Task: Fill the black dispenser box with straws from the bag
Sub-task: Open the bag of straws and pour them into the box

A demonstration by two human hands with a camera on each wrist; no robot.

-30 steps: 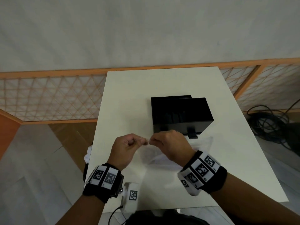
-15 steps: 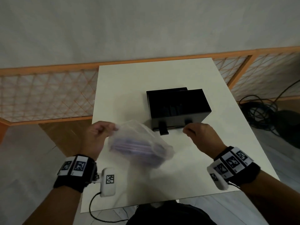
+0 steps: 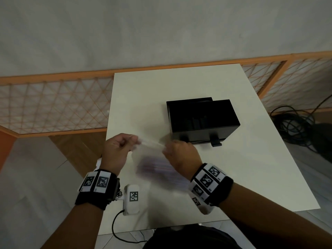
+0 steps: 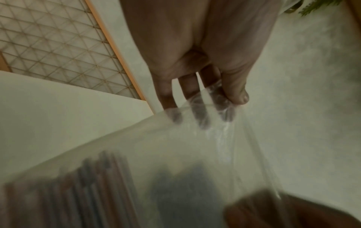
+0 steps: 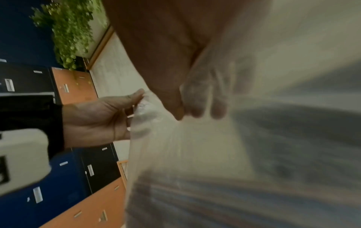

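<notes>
A clear plastic bag with several striped straws hangs blurred above the white table, just in front of me. My left hand pinches the bag's top edge at the left, and my right hand pinches it at the right. In the left wrist view the fingers grip the bag with the straws below. The right wrist view shows my thumb and fingers on the plastic. The black dispenser box stands open-topped just beyond my right hand.
An orange-framed lattice fence runs behind and left of the table. Black cables lie coiled on the floor to the right. A white tagged device hangs at my left wrist. Lockers and a plant appear in the right wrist view.
Half a second ago only my left hand held the bag out to the left, my right hand apart near the box. Now both hands pinch the bag's top edge.
</notes>
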